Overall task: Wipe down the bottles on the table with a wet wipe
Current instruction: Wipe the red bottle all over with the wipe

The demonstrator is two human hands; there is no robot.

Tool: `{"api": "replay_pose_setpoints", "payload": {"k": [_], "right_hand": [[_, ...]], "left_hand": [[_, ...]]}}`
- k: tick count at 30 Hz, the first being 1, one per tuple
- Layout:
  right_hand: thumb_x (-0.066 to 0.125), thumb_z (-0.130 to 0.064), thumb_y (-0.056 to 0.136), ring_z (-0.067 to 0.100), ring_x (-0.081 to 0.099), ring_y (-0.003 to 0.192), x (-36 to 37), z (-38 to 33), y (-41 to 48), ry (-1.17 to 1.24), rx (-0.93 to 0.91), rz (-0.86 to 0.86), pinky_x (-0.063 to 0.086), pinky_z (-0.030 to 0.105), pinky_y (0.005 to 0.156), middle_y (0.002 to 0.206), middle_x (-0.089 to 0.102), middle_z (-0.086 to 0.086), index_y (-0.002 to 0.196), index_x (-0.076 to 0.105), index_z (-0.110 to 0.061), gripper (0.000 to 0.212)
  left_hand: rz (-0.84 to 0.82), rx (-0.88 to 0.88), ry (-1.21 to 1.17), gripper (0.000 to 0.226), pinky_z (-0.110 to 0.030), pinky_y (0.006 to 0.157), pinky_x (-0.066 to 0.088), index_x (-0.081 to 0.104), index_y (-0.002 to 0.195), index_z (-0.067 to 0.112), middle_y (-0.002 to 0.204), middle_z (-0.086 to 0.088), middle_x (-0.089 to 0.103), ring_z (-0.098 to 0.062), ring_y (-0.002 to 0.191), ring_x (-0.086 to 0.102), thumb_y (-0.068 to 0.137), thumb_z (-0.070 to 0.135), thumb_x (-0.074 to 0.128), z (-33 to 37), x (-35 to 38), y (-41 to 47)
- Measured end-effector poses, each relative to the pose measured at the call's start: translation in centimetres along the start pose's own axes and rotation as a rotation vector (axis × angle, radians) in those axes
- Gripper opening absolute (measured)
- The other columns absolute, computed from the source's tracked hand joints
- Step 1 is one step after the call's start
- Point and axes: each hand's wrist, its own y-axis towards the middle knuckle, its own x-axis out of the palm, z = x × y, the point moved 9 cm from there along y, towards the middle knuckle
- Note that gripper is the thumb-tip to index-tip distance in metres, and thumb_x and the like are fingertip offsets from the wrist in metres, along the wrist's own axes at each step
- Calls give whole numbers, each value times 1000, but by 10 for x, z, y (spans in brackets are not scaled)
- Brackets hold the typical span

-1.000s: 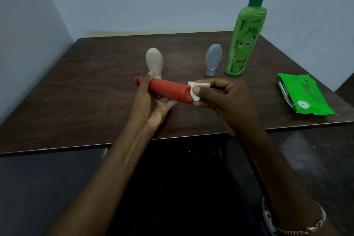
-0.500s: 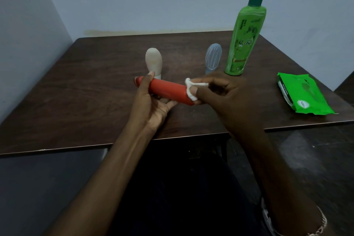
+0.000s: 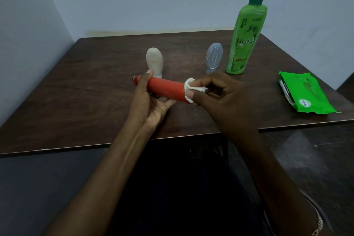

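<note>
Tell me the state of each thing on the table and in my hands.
Red bottle: held level in left hand.
Wet wipe: bunched, pinched by right hand against red bottle's end.
Cream bottle: standing, untouched.
Translucent bluish bottle: standing, untouched.
Green pump bottle: upright, untouched.
Green wipes pack: lying flat on table.

Person viewed from own head cam, both forearms were bare as far as visible, left hand (image 3: 151, 105) & right hand (image 3: 224, 99) ungloved, short nails, thin metal chain bracelet (image 3: 319, 223) on right wrist, dark clothing (image 3: 182, 188) over lap
</note>
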Motion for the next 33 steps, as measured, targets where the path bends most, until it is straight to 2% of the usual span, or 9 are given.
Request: {"api": "replay_pose_setpoints", "payload": {"k": [4,7,11,13,16,19,24,28,33], "right_hand": [[81,-13,79,13,70,83,6,4,-1,-25,-30,-30,60,42,71,91,70,-6,91,71,-11,16],[81,-9,78,12,69,84,2,10,-5,-47,-31,-25,58,39,74,90,70,-5,89,71,-9,15],[81,-6,79,20,71,87,-5,14,-6,75,-2,9,60,48,73,94,72,5,92,71,-4,17],[79,-4,79,21,71,86,-9,6,-5,128,-28,37,61,46,73,94,71,6,93,70,-1,17],[80,-5,80,18,69,88,-6,-8,-5,27,-117,25,59,40,76,92,69,3,92,69,-4,16],[80,-5,79,19,67,89,3,-5,-6,-102,-181,-6,55,44,75,93,67,3,90,69,-8,16],[78,-10,81,22,67,85,-14,25,-4,-76,-40,95,55,50,74,92,67,2,90,68,-13,14],[78,-10,82,24,68,83,-14,11,-10,22,-70,101,57,48,70,92,66,3,91,66,-8,14],[77,-1,80,19,64,90,-2,8,-14,-164,-204,40,52,43,75,94,64,5,90,65,-5,15]], "left_hand": [[29,-2,6,41,-65,84,57,55,128,6,133,-20,62,-40,114,69,97,29,68,0,-3,-2],[47,8,14,36,-64,82,59,57,125,8,127,-18,64,-36,105,72,97,27,68,2,-3,-4],[47,13,52,30,-66,95,53,56,118,8,132,-18,63,-37,117,68,98,28,66,3,-1,-3],[45,12,57,30,-66,91,55,56,118,8,132,-17,63,-37,116,68,98,29,66,2,-1,-2],[51,0,24,38,-67,84,56,55,127,8,133,-20,63,-39,116,68,97,28,68,0,-4,-2],[54,-4,16,46,-69,86,55,53,135,8,136,-20,61,-43,116,68,96,28,69,-2,-5,-2],[97,38,97,37,-60,79,61,56,126,13,124,-14,67,-26,92,77,96,30,70,6,-7,-8],[96,73,152,48,-58,79,62,53,136,11,133,-15,65,-27,108,72,95,30,71,10,-4,-9],[83,98,126,54,-57,75,62,52,139,11,132,-18,64,-36,112,71,92,27,73,11,1,-10]]}}
